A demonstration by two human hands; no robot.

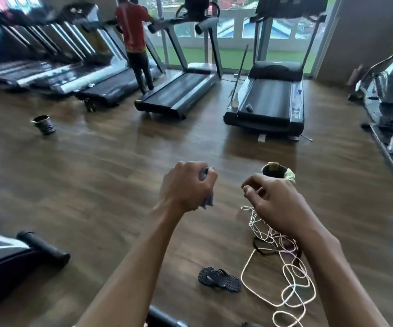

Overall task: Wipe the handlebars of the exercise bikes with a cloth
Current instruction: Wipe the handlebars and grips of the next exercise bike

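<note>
Scanning left to right. A black padded handlebar grip [43, 248] juts from a machine at the lower-left edge, its long axis running from upper left down to lower right, free end toward the middle of the floor. It sits low and to the left of both hands, well apart from them.

Left hand [186, 186] is raised at centre, fingers curled tight round a bunched grey-blue cloth [206, 188]; cloth ends show above and below the fist. This hand is the nearer one to the grip.

Right hand [274, 204] hovers just beside it, fingers loosely curled, thumb and forefinger close together; whether they pinch anything I cannot tell. Beneath it lies a tangle of white cord [282, 274] on the wooden floor [96, 173], a dark sandal [219, 279] near, a dark cup [274, 171] behind.

Judgement: no wiping under way. The cloth hand would need to swing down and left, then travel along the grip's length.
</note>
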